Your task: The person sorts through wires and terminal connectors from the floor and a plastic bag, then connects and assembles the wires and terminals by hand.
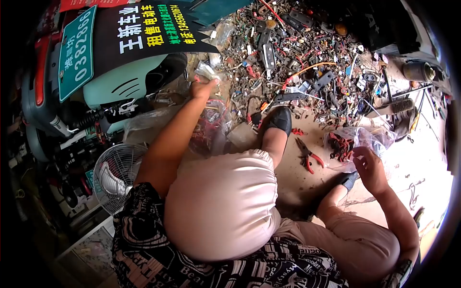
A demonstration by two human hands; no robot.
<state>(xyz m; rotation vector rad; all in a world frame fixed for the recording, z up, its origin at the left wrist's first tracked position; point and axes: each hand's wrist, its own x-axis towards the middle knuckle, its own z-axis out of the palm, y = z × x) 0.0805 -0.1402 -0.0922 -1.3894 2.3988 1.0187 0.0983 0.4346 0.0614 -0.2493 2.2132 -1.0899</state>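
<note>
My left hand [204, 88] reaches forward beside the heap of parts. Its fingers are closed at a small crumpled clear plastic bag [207, 71], whose contents I cannot make out. My right hand [370, 169] hovers by a clear plastic bag [376, 139] holding red and dark small parts [341, 146]. Loosely curled and apart, its fingers show nothing between them. Red-handled pliers [309, 156] lie on the floor between my feet, jaws slightly spread. A small red part [297, 131] lies just beyond them. Another clear bag with red parts [210, 126] is under my left forearm.
A wide heap of mixed small parts and wires [293, 62] covers the floor ahead. An electric scooter [120, 81] with a green plate stands at left, near a wire-cage fan [115, 178]. A brush [396, 107] and a metal can [418, 72] lie at right.
</note>
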